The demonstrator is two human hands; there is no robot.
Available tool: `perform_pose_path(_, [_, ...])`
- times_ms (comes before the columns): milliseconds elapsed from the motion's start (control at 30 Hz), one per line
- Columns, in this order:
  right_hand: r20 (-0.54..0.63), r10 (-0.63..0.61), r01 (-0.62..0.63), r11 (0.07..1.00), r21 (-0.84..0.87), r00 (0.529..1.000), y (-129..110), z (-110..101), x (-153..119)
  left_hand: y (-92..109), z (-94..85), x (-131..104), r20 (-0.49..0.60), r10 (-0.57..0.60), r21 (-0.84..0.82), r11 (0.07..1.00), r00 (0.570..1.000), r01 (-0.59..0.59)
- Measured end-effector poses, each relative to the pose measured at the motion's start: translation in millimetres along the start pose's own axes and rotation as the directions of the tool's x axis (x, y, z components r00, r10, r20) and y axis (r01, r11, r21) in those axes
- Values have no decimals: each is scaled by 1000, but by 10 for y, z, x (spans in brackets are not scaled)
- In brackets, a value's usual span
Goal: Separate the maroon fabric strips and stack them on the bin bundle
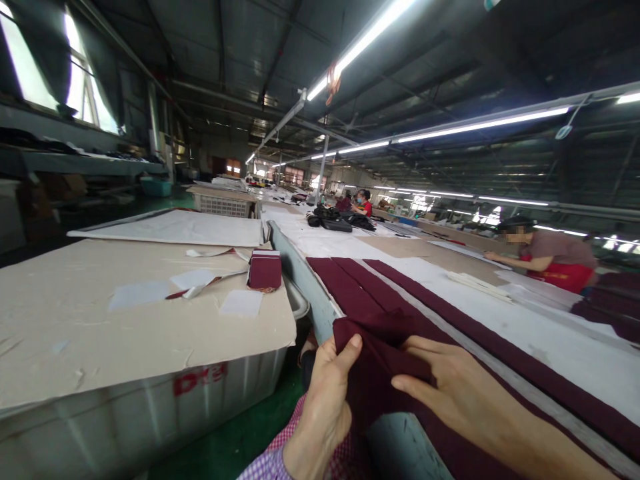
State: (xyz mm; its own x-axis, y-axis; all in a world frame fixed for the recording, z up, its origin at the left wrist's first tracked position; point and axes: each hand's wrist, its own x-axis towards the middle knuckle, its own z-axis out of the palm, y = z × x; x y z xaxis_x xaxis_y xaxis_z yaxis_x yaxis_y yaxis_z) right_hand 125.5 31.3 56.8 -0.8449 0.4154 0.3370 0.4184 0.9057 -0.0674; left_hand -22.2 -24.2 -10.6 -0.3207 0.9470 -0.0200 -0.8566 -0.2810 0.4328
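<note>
Maroon fabric [373,393] hangs over the near edge of the long table, gathered between my two hands. My left hand [325,393] is closed on the left edge of this cloth, thumb on top. On its right side, my right hand [445,383] grips a raised fold, the fingers partly tucked under the cloth. Flat maroon strips [350,287] run away from my hands along the tabletop. Another long maroon strip [465,320] lies to the right, parallel to them.
At left, a beige board [125,333] tops a white bin [150,413]; it bears a stack of maroon pieces [265,270] and paper scraps [240,303]. Black items [333,220] sit farther up the table [530,340]. A co-worker [555,253] leans over its right side.
</note>
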Motion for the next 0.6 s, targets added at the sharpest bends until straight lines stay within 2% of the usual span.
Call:
perform_pose_path(67, [111,146,-166,967,196,983,-47,-76,40,-20,3,4,44,-25,-25,999,999,26])
perform_pose_path(133, [162,201,-244,914,324,966,-104,-152,57,-12,19,9,48,-62,-49,997,997,64])
perform_pose_path(267, [147,177,-222,889,400,973,-136,-216,18,52,77,-5,28,-125,-74,989,992,127])
perform_pose_path(400, [103,235,-255,850,461,967,-93,-179,-10,35,96,-31,1,-150,-79,986,989,149])
perform_pose_path(467, [82,294,-287,770,569,952,-74,-145,0,-11,88,-48,8,-172,-88,981,985,172])
perform_pose_path(533, [147,376,-376,662,649,915,-48,-111,8,-54,76,-66,43,-176,-95,979,983,179])
perform_pose_path(600, [238,435,-471,573,671,868,-7,-85,0,-81,63,-82,124,-154,-91,982,980,166])
